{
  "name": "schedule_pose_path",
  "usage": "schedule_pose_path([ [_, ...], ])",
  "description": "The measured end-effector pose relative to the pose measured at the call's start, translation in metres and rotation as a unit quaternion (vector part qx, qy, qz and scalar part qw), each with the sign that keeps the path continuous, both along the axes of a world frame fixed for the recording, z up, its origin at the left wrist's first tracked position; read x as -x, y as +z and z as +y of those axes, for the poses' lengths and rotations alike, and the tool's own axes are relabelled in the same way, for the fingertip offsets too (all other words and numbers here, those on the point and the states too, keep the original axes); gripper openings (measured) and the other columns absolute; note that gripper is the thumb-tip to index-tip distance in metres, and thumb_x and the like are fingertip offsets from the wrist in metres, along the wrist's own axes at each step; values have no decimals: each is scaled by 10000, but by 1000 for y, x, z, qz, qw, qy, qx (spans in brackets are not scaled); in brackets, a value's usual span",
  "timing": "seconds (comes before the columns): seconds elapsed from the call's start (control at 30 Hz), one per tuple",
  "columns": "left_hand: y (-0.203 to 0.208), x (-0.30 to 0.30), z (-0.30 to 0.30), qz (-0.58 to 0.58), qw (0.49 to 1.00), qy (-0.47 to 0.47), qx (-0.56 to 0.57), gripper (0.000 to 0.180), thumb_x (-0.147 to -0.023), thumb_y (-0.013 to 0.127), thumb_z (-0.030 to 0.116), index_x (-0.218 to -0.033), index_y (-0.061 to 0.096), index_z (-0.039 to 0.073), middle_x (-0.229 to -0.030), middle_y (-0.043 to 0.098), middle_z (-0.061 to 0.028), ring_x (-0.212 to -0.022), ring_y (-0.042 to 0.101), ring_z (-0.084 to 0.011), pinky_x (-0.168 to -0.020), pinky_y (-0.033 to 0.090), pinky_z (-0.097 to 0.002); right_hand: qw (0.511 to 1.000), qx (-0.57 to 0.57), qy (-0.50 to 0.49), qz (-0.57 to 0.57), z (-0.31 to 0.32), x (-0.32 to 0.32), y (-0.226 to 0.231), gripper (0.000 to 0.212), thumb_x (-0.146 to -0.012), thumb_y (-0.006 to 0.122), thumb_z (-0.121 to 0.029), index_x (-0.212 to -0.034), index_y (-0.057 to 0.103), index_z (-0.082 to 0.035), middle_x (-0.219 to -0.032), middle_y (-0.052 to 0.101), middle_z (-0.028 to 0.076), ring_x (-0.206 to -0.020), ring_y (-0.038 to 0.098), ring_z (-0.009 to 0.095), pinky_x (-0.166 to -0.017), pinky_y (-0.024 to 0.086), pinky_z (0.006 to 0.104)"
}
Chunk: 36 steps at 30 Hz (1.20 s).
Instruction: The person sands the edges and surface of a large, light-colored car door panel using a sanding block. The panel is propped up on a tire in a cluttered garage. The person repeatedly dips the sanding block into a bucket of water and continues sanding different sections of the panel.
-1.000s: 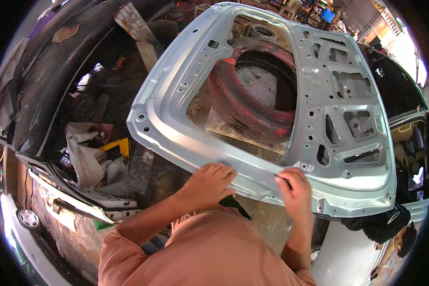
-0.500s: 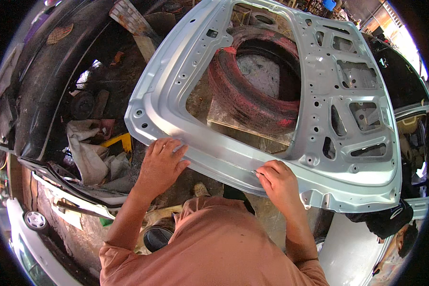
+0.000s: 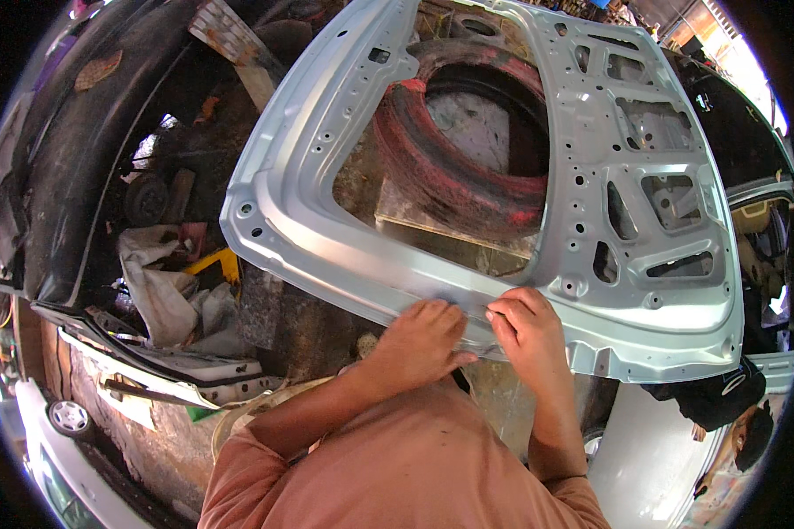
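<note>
A silver-grey car tailgate panel [image 3: 375,273], with a large window opening and several cut-outs, lies in front of me. My left hand [image 3: 423,339] rests on its near edge, fingers bent over the rim and thumb held apart. Just to the right, my right hand [image 3: 528,331] is closed at the same edge, thumb and fingertips pinched together. Whatever is in that pinch, if anything, is too small to make out. Through the window opening shows a worn tyre [image 3: 450,167] with red marks, beneath the panel.
On the left stands a dark car body [image 3: 71,176] with an open bay holding a crumpled grey cloth [image 3: 154,291] and a yellow piece [image 3: 216,264]. A white car [image 3: 57,450] is at the lower left. A black cloth [image 3: 715,401] hangs below the panel's right corner.
My left hand has slid right along the panel's near edge, close to my right hand. My right hand stays pinched at nearly the same spot. The view has shifted slightly.
</note>
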State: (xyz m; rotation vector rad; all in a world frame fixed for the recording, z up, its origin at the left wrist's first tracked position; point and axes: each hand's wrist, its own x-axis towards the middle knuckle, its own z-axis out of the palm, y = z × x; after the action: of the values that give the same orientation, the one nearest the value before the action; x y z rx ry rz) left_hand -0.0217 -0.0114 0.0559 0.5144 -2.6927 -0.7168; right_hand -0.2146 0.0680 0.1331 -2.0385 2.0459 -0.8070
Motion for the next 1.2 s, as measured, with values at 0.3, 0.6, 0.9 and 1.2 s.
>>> schedule_pose_path([
  [0.3, -3, 50, 40, 50, 994, -91, 15, 694, -956, 624, 548, -1263, 649, -74, -1347, 605, -192, -1287, 537, -352, -1150, 398, -476, 998, 4, -55, 11, 14, 20, 10, 125, -856, 762, -77, -965, 714, -41, -969, 670, 103, -902, 657, 328, -802, 533, 440],
  [0.6, 12, -6, 23, -3, 998, -29, -50, 597, -973, 641, 482, -1342, 627, 13, -1303, 607, -165, -1286, 552, -354, -1122, 418, -497, 999, -29, -14, -17, 20, 14, 2, 127, -854, 758, -76, -969, 713, -47, -970, 674, 96, -910, 661, 321, -805, 537, 443],
  [0.9, 15, -82, -31, -23, 997, 69, 12, 335, -917, 741, 338, -1162, 719, 110, -1154, 646, -110, -1149, 609, -336, -1031, 470, -495, 998, -49, 3, -36, 22, 5, 0, 127, -854, 752, -73, -972, 719, -43, -976, 683, 100, -930, 669, 320, -823, 544, 439],
  [1.2, 15, -86, -34, 17, 992, 119, 48, 286, -857, 800, 306, -1026, 716, 91, -1065, 651, -95, -1069, 621, -345, -952, 490, -498, 997, -58, -2, -42, 26, 6, 1, 119, -863, 757, -97, -966, 724, -48, -978, 685, 98, -927, 664, 325, -822, 542, 441],
])
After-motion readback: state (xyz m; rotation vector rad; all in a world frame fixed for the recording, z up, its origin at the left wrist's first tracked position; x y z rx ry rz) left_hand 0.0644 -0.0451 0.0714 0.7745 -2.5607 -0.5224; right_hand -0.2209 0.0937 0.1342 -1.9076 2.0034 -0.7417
